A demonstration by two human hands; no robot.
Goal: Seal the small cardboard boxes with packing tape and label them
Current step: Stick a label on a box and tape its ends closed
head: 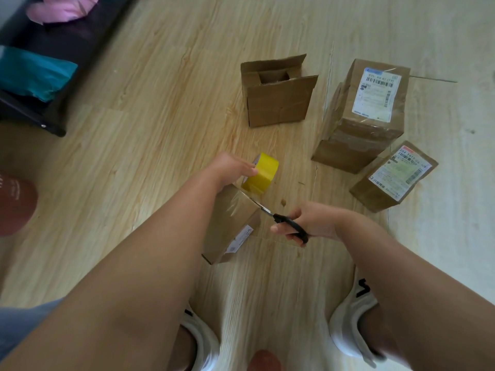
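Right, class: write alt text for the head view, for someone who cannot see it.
A person's left hand holds a yellow tape roll while the right hand points black scissors at a small cardboard box on a wooden floor. An open box and labelled boxes sit beyond.

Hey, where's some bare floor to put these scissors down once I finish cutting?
The widest bare floor lies left of the open box and yellow tape roll, toward the dark furniture. A narrower strip runs between that roll and the labelled boxes. The right is crowded: those boxes sit packed together.
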